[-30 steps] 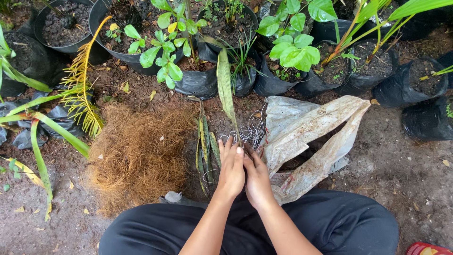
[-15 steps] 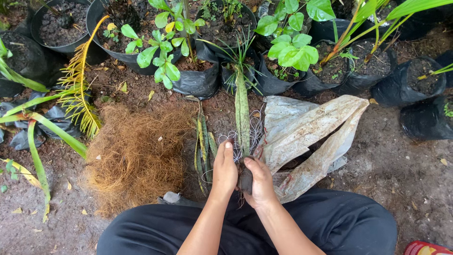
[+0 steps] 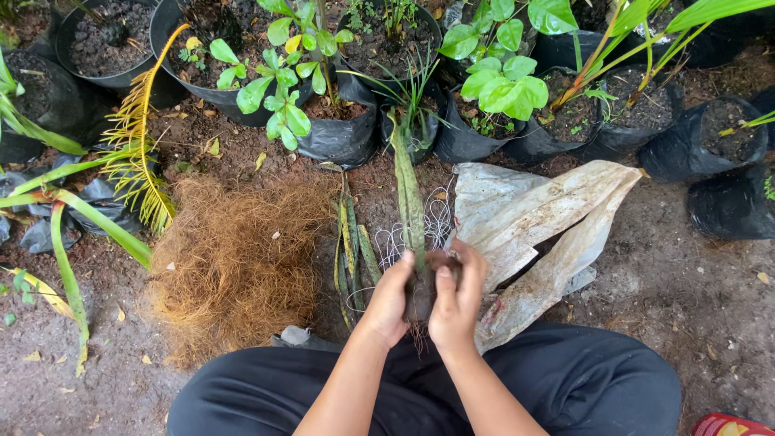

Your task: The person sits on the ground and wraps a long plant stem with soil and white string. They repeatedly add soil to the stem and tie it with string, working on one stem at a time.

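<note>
Over the lap | both hands [image 3: 424, 299] grip plant base [image 3: 420, 295] | bare dirt [image 3: 678, 291] right, fibre pile [image 3: 234, 266] left

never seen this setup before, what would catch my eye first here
First, the two hands at centre: the left hand and right hand clasp the dark root end of a long green leaf cutting that points away from the person. Left of them lies a big mound of brown coconut fibre; to the right, a crumpled pale sack.
</note>
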